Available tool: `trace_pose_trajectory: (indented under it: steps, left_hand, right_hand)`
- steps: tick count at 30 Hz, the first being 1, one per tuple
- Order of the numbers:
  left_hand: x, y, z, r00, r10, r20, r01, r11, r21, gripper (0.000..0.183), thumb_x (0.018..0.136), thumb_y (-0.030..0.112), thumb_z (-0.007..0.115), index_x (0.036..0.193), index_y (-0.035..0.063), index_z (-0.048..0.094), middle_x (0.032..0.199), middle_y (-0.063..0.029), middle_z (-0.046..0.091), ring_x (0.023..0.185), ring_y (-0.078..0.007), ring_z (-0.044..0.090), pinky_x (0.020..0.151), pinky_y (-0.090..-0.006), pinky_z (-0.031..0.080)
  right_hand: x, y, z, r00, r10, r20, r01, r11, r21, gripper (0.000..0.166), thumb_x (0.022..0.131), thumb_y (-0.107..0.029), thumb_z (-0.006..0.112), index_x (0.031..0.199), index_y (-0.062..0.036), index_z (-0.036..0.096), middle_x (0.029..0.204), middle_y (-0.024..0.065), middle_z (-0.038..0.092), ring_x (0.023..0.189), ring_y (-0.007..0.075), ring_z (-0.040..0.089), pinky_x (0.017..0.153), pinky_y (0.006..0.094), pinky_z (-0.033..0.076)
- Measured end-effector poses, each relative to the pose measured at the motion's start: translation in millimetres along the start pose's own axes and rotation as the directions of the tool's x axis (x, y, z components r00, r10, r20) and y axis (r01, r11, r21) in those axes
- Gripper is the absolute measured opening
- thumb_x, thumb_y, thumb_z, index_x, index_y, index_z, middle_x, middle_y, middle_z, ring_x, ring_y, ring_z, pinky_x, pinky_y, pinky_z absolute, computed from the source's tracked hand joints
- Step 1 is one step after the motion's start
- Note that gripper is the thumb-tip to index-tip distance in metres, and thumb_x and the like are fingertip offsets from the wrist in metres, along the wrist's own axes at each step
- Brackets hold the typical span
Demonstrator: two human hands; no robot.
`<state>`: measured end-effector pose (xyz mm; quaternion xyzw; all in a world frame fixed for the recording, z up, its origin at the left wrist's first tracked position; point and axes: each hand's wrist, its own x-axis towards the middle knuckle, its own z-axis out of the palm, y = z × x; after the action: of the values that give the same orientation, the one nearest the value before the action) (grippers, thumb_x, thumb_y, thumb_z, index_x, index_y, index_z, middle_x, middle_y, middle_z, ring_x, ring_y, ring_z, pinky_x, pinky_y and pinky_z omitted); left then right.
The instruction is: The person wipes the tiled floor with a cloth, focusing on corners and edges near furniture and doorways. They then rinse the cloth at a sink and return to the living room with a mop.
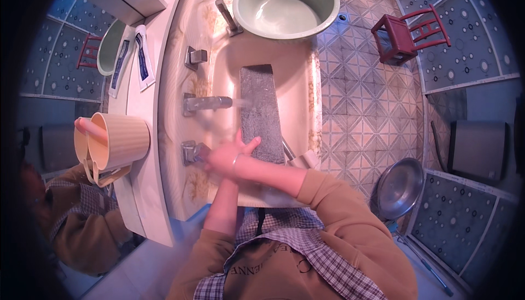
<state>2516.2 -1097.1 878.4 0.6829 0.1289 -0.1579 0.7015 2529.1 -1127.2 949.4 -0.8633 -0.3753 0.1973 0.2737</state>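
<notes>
A grey flat mop head (260, 111) with a fabric pad lies lengthwise in the cream washbasin (301, 95). Water runs from the metal faucet spout (211, 102) onto the pad. My left hand (248, 145) is at the pad's near left edge, its thumb over the pad; part of it is hidden under my right wrist. Crossing above my left forearm, my right hand (221, 159) has its fingers around the near tap knob (195, 152). A metal rod (288, 149) and a pale fitting (304, 160) show beside the pad's near right side.
A green plastic tub (287, 33) rests across the basin's far end. On the left ledge are a toothpaste tube (143, 60) and a cream cup holder (127, 140), near a mirror. A red chair (396, 39) and a metal bowl (400, 189) stand on the right.
</notes>
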Motion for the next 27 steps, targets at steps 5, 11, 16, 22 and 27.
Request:
trace_pose_trajectory:
  steps: [5, 11, 16, 22, 27]
  left_hand:
    - [14, -33, 4, 1.0, -0.007, 0.008, 0.008, 0.996, -0.09, 0.07, 0.075, 0.016, 0.073, 0.131, -0.0023, 0.037, 0.12, -0.0149, 0.054, 0.111, -0.0248, 0.051, 0.098, -0.0385, 0.037]
    - [3, 3, 18, 0.995, -0.013, 0.096, 0.036, 0.97, -0.24, 0.069, 0.078, 0.013, 0.07, 0.135, -0.0011, 0.032, 0.122, -0.015, 0.052, 0.111, -0.0249, 0.05, 0.098, -0.0393, 0.037]
    - [0, 15, 35, 0.992, -0.044, 0.115, 0.063, 0.983, -0.17, 0.066, 0.082, 0.015, 0.067, 0.136, 0.0, 0.032, 0.129, -0.0123, 0.047, 0.118, -0.0223, 0.045, 0.1, -0.0369, 0.037]
    - [-7, 29, 32, 0.979, 0.141, 0.148, -0.125, 0.986, -0.114, 0.065, 0.081, 0.013, 0.067, 0.135, 0.0007, 0.033, 0.129, -0.011, 0.046, 0.119, -0.0208, 0.044, 0.099, -0.0334, 0.038]
    - [-32, 54, 34, 0.982, 0.029, 0.184, 0.001, 0.988, -0.157, 0.059, 0.078, 0.005, 0.065, 0.13, -0.0015, 0.038, 0.121, -0.0098, 0.05, 0.111, -0.0181, 0.048, 0.095, -0.0316, 0.041]
  right_hand:
    - [-8, 2, -2, 0.995, 0.081, -0.051, -0.08, 0.997, 0.014, 0.034, 0.079, -0.04, 0.06, 0.076, -0.0072, 0.069, 0.079, 0.0154, 0.067, 0.072, 0.0284, 0.067, 0.068, 0.0413, 0.05]
    - [-16, -9, -51, 0.978, 0.138, 0.155, -0.16, 0.976, 0.144, 0.031, 0.08, -0.037, 0.061, 0.078, -0.0064, 0.069, 0.08, 0.0164, 0.067, 0.075, 0.032, 0.066, 0.069, 0.0417, 0.051]
    - [-17, 27, -42, 1.0, 0.028, 0.007, -0.028, 0.976, 0.215, 0.027, 0.08, -0.036, 0.061, 0.085, -0.0112, 0.069, 0.087, 0.011, 0.068, 0.082, 0.0307, 0.065, 0.08, 0.042, 0.048]
    - [-69, 114, -58, 0.945, -0.085, -0.315, 0.111, 0.992, 0.066, 0.046, 0.087, -0.041, 0.049, 0.125, -0.0161, 0.054, 0.132, 0.0068, 0.049, 0.13, 0.0246, 0.037, 0.111, 0.0519, 0.016]
    - [-44, 170, -114, 0.946, 0.069, -0.318, -0.16, 0.95, -0.269, 0.061, 0.089, -0.055, 0.038, 0.139, -0.0207, 0.038, 0.15, 0.0032, 0.025, 0.14, 0.0268, 0.017, 0.11, 0.0594, 0.004]
